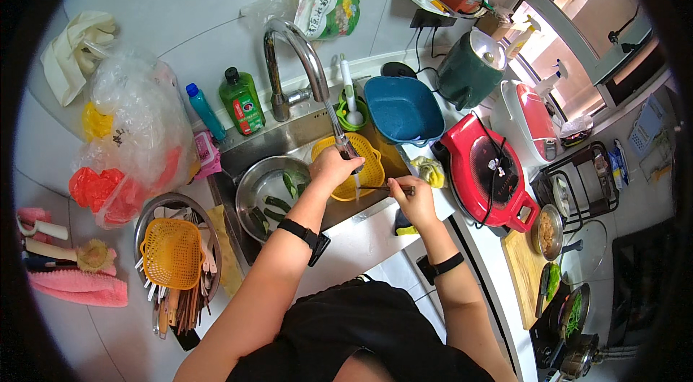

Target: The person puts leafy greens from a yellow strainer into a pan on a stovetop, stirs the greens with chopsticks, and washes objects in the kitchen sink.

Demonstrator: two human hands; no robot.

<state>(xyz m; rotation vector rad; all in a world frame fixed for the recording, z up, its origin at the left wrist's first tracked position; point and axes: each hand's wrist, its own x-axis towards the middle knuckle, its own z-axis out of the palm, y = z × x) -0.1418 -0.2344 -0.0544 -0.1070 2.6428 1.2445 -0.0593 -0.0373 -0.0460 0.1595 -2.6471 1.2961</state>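
Note:
My left hand (337,168) is closed around the pull-out spray head (346,148) of the chrome faucet (296,38), over the sink. A thin stream of water falls from it above a yellow plastic colander (370,157) in the sink. My right hand (414,200) grips dark chopsticks (403,189) at the sink's right front edge, their tips pointing left into the water by the colander. Left of the colander, a round steel basin (249,187) holds several dark green vegetable pieces (277,203). A blue plastic basin (403,106) stands behind the colander.
Green detergent (242,106) and a blue bottle (206,114) stand behind the sink. At left, a steel bowl (145,214) holds utensils and an orange basket (172,252). Rightward are a yellow cloth (429,171), a red electric griddle (487,165), a cutting board (522,279) with a knife (542,291), and pans.

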